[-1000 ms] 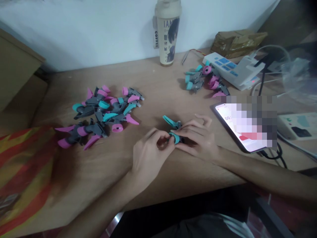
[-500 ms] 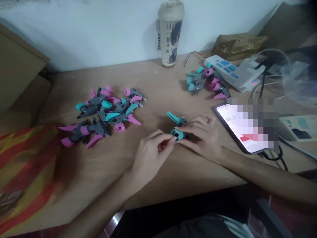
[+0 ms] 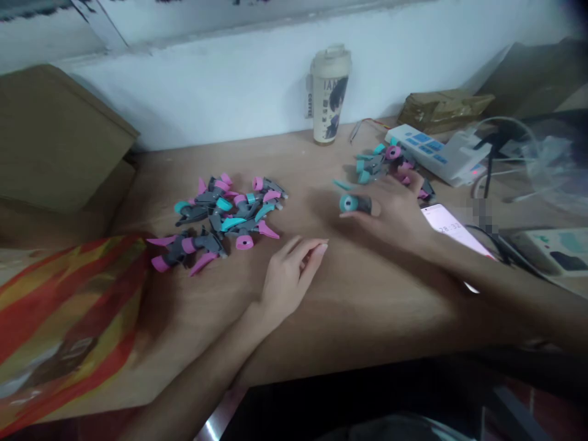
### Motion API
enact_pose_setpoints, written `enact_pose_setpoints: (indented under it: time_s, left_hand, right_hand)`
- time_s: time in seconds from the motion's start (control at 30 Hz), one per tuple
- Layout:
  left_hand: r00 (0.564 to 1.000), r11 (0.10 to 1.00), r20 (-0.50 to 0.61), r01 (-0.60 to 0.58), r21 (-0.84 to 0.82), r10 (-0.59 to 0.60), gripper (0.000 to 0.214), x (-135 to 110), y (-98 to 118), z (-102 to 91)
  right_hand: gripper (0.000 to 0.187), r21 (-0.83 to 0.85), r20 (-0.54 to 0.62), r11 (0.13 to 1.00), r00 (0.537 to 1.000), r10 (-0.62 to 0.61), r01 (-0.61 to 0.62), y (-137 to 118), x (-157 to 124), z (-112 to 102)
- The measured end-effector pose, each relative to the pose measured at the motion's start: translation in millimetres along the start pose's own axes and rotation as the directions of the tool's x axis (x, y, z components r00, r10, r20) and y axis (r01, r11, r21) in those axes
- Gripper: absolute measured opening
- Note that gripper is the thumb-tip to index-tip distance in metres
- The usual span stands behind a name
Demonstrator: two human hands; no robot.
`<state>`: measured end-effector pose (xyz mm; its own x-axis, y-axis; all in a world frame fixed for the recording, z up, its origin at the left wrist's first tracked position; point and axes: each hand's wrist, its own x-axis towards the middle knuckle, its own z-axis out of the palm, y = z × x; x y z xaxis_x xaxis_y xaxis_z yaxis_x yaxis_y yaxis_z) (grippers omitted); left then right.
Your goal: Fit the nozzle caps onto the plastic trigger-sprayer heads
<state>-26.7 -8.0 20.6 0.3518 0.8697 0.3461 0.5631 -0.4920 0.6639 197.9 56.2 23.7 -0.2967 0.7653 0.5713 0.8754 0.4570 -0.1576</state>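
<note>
My right hand (image 3: 392, 202), raised over the table toward the right-hand pile, grips a grey-and-teal trigger spray head (image 3: 356, 204) by its body. The teal collar faces me and the teal trigger sticks out to the left. My left hand (image 3: 291, 272) is over the table with thumb and forefinger pinched together; whether anything small is between the tips cannot be made out. Left of it lies a pile of grey spray heads (image 3: 239, 223) with pink or teal collars and triggers. A smaller group of spray heads (image 3: 365, 176) lies at the back right, partly behind my right hand.
A tumbler (image 3: 329, 98) stands by the wall. At the right are a power strip (image 3: 420, 147), a taped cardboard box (image 3: 443, 109), cables and a phone (image 3: 452, 229) partly under my right forearm. A striped bag (image 3: 87, 324) and a cardboard box (image 3: 59, 141) occupy the left.
My right hand has lifted the teal spray head away from my left hand, toward the back-right group. My left hand has let go of its collar and stays pinched. The view has tilted up.
</note>
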Motion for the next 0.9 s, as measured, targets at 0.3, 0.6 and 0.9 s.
enact_pose_setpoints:
  time_s: [0.3, 0.6, 0.9]
  left_hand:
    - [0.998, 0.999, 0.062, 0.025, 0.025, -0.027, 0.022, -2.6, -6.3, 13.2]
    - [0.996, 0.998, 0.071, 0.046, 0.044, -0.049, 0.023, -4.8, -9.7, 15.6]
    - [0.994, 0.996, 0.093, 0.052, 0.065, -0.058, 0.019, -5.2, -11.7, 17.1]
  right_hand:
    - [0.034, -0.296, 0.210, 0.953, 0.968, 0.134, -0.068, 71.1, 88.9, 36.8]
    - [0.044, -0.112, 0.350, 0.987, 0.934, -0.067, 0.113, 1.2, 129.8, 41.3]
    - [0.018, 0.049, 0.529, 0.964, 0.811, -0.248, 0.263, -118.1, 153.1, 67.6]
